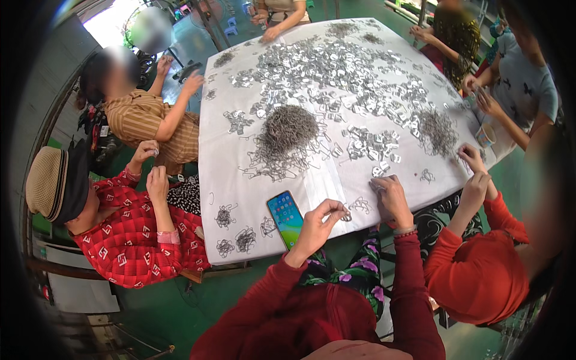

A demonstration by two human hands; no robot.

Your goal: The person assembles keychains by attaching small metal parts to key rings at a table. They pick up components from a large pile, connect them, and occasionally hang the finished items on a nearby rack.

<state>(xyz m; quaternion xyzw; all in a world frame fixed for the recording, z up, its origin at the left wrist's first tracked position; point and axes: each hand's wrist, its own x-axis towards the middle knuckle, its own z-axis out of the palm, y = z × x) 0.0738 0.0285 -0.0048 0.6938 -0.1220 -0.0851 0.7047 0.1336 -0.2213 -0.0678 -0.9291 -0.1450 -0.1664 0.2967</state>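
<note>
Over the table's near edge, my left hand (321,227) pinches a small dark metal piece (346,216) between thumb and fingertips. My right hand (394,201) rests at the tabletop to its right, fingers bent downward and drawn together; what is under the fingertips is hidden. Just beyond it lie several flat silver metal pieces (380,170) with cut-out openings. A few thin bent wires (360,205) lie between my two hands. Left of my left hand, a phone (285,217) with a lit screen lies on the white table cover (240,198).
A heap of bent wires (290,129) stands mid-table, with a broad spread of silver metal pieces (327,66) beyond. Another wire heap (437,132) and a cup (485,135) are at right. Small wire bunches (245,239) lie near left. People work closely on both sides.
</note>
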